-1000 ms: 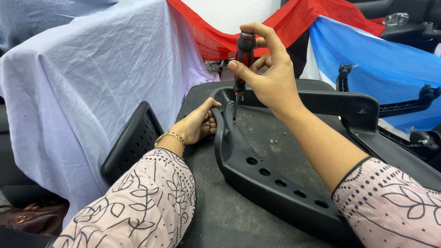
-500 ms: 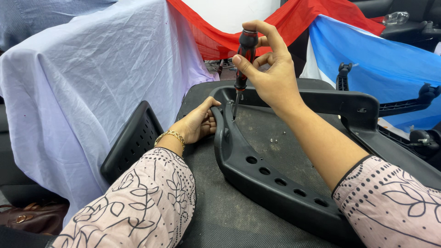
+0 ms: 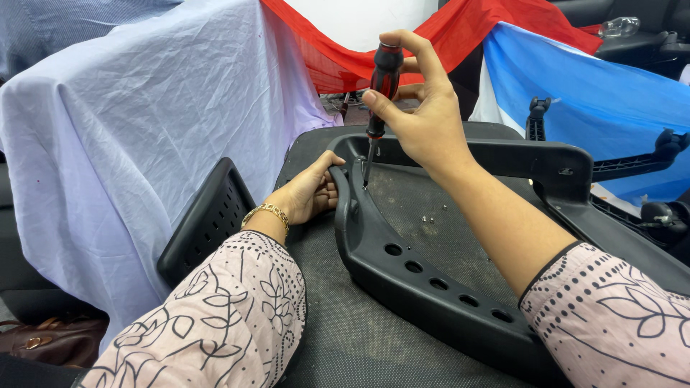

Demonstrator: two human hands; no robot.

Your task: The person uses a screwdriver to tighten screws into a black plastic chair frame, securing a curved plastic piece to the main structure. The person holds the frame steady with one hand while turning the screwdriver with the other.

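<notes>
Screwdriver (image 3: 383,79) pinched in right hand (image 3: 424,118), tip hidden, left hand (image 3: 310,192) gripping black frame (image 3: 402,266)

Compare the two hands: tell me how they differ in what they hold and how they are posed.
The right hand is raised and pinches the red and black screwdriver upright, tip down at the black plastic frame. The left hand lies low and grips the frame's curved corner. The left wrist wears a gold bracelet; the right wrist is bare. Both come out of pale patterned sleeves and work on the same frame.
</notes>
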